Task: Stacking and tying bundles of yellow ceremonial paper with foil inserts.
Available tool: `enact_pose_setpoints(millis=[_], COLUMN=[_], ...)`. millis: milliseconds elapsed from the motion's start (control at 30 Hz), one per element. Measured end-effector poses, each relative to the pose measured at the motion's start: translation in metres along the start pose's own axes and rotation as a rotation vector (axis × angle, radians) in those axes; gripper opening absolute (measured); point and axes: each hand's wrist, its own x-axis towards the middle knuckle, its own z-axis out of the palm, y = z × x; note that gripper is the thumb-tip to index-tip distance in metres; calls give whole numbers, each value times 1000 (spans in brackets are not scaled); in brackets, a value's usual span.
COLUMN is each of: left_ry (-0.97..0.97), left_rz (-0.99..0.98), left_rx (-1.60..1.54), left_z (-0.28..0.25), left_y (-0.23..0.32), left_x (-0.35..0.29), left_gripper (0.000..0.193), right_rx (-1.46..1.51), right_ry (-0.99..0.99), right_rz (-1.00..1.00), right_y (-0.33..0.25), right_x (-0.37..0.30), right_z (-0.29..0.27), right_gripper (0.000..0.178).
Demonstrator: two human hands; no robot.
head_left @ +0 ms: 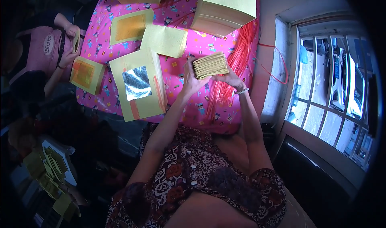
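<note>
A thick stack of folded yellow paper (210,65) is held up over the pink tablecloth, its many folded edges facing me. My left hand (190,77) is closed round its left side, and my right hand (232,77) grips its lower right corner. Left of my hands lies a big pile of yellow paper sheets (134,103), with a silver foil square (136,83) on its top sheet. Close beyond it sits a smaller pile of plain yellow paper (165,41). Red plastic strings (243,47) run down the tablecloth beside my right hand.
A tall block of yellow paper (223,13) stands at the table's far right. More sheets with orange-gold squares (130,28) lie to the left. A person in a pink apron (40,47) holds folded paper at the table's left side. A barred window (329,87) is on the right.
</note>
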Motion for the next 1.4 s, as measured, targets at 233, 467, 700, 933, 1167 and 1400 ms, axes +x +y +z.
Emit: enact_pose_setpoints(millis=[233,467,700,933,1167,1400], left_ry=[-61,-87,-77,25,2,-17], left_rz=[-183,-186,-283,-487,-419,-477], left_rx=[-36,30,-138,-155,-164,-201], left_z=[-8,-8,-18,6,1,-5], left_y=[2,5,42,38,37,35], left_x=[2,3,-27,-37,-37,-40], left_gripper=[82,94,101,67,61,58], right_rx=[-846,-1379,-1331,-1316,-1302,-1285], right_ry=[196,42,66,60,80,98], right_rz=[-335,-286,-329,-326,-342,-389], right_y=[-75,-93,-86,-91,-87,-85], right_x=[-18,0,-3,-4,-4,-5], right_z=[19,50,52,59,58,59], right_gripper=[123,82,77,74,73,71])
